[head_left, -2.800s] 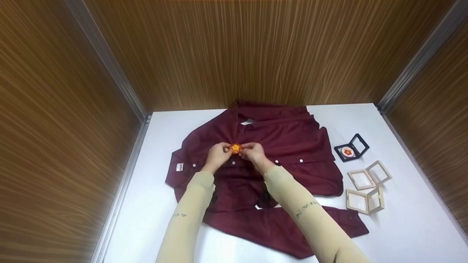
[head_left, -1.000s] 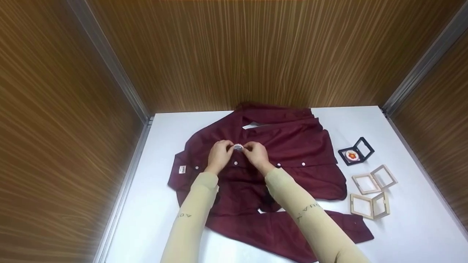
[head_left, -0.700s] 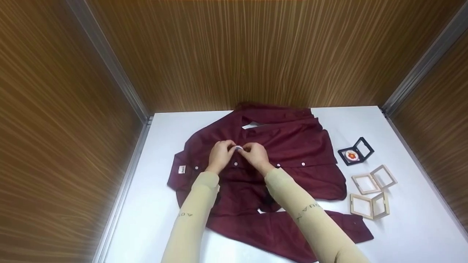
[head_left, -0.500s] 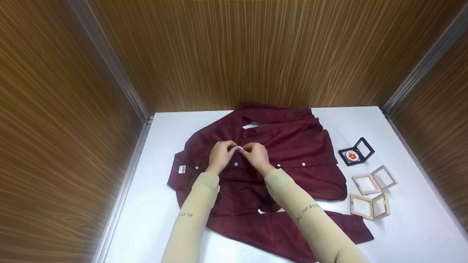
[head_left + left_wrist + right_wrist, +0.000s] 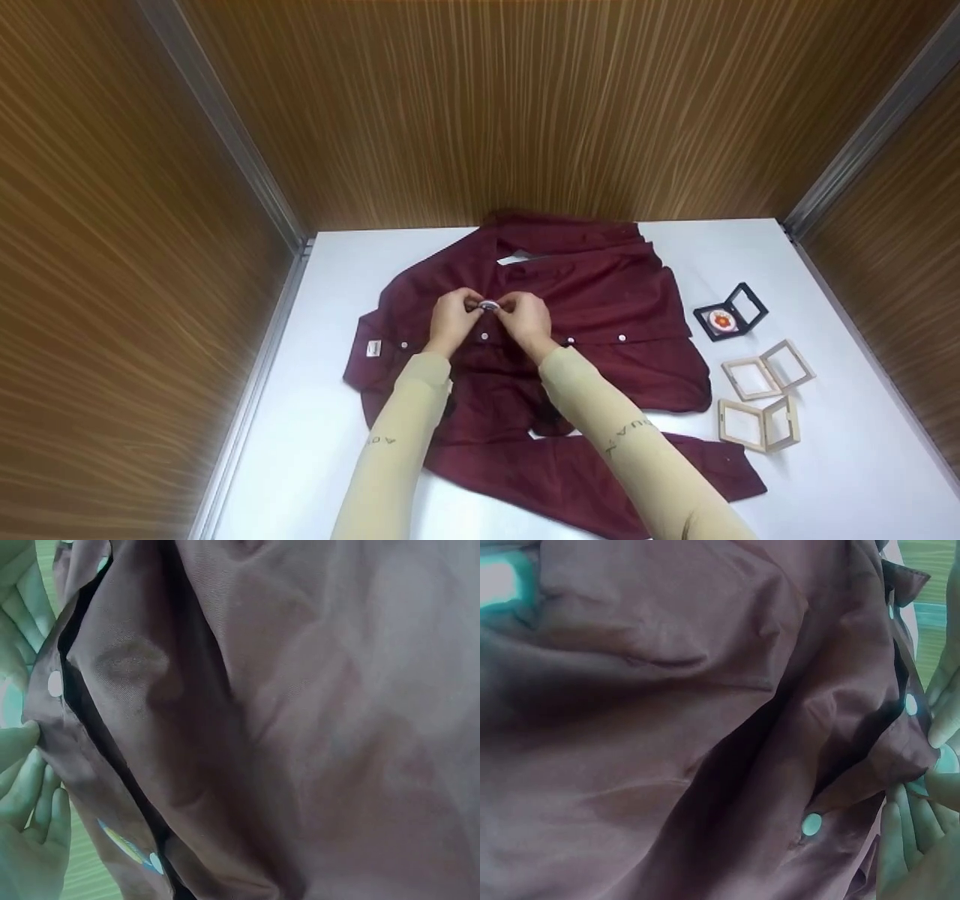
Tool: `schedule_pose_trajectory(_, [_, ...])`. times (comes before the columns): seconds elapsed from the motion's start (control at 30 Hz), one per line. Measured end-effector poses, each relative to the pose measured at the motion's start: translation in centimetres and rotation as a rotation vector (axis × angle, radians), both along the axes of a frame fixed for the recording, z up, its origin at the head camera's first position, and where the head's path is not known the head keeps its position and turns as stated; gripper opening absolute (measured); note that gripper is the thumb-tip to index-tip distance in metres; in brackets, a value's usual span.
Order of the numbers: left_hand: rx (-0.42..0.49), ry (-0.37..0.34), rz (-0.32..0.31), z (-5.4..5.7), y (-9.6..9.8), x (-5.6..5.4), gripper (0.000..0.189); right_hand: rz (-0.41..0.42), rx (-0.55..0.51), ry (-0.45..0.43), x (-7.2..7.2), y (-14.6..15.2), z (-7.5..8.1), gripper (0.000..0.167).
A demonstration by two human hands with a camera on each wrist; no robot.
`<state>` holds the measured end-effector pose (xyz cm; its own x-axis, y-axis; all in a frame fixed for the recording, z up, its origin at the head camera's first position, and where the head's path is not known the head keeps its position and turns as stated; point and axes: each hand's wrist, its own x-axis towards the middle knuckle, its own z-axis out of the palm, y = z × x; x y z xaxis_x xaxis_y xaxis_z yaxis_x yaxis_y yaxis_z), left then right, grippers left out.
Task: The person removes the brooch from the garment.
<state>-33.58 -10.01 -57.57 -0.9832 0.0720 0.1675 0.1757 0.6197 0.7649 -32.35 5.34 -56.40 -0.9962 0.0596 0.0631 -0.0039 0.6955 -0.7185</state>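
Observation:
Both hands meet over a maroon button-front shirt point(image 5: 600, 285) spread on the white table. My left hand point(image 5: 452, 319) and my right hand point(image 5: 529, 322) each pinch one side of a small round badge point(image 5: 488, 306) between thumb and fingers. The badge is tilted, showing a pale rim and greyish side; its flower face is hidden. In the left wrist view, the badge point(image 5: 10, 703) is partly cut off at the edge. The right wrist view shows the badge point(image 5: 946, 759) beside the shirt's buttoned edge. Whether the fingers also grip cloth, I cannot tell.
On the right stands an open black display case point(image 5: 721, 322) with a white, orange-flowered round badge inside. Two open light-wood cases point(image 5: 752, 377) lie nearer. A white label point(image 5: 373, 348) marks the collar. Wood-grain walls point(image 5: 480, 112) enclose the table on three sides.
At first the badge's orange flower face was up; it has been turned over, showing its pale back, then tilted between the fingers. The hands have barely moved.

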Motion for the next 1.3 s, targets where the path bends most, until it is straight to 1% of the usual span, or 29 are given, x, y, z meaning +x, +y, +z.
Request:
schedule_pose_trajectory(0.13, [0.009, -0.004, -0.006, 0.0, -0.1, -0.1, 0.016, 0.023, -0.014, 0.013, -0.2, 0.0, -0.2, 0.009])
schedule_pose_trajectory(0.3, [-0.032, -0.011, -0.005, -0.1, -0.1, -0.1, 0.014, 0.058, -0.022, 0.013, -0.4, 0.1, -0.5, 0.01])
schedule_pose_trajectory(0.47, [-0.05, -0.008, -0.006, -0.2, -0.2, -0.1, 0.014, 0.09, -0.007, -0.025, -0.5, -0.1, -0.4, 0.015])
schedule_pose_trajectory(0.57, [-0.055, 0.002, -0.024, -0.4, -0.3, -0.1, 0.014, 0.107, 0.014, -0.046, -0.6, -0.2, -0.3, 0.018])
schedule_pose_trajectory(0.7, [-0.04, 0.017, -0.047, -0.4, -0.3, -0.2, 0.013, 0.121, 0.031, -0.048, -0.9, -0.2, -0.3, 0.021])
schedule_pose_trajectory(0.87, [-0.022, 0.027, -0.034, -0.4, -0.1, -0.3, 0.013, 0.118, 0.04, -0.03, -1.1, -0.3, -0.4, 0.021])
schedule_pose_trajectory(1.03, [-0.058, 0.036, -0.014, -0.4, 0.1, -0.3, 0.014, 0.114, 0.072, -0.01, -1.1, -0.4, -0.5, 0.018])
schedule_pose_trajectory(1.17, [-0.066, 0.048, -0.018, -0.5, 0.1, -0.2, 0.014, 0.107, 0.09, -0.013, -1.1, -0.5, -0.5, 0.016])
schedule_pose_trajectory(1.3, [-0.069, 0.055, -0.023, -0.7, 0.0, -0.3, 0.014, 0.107, 0.084, -0.015, -1.2, -0.5, -0.5, 0.017])
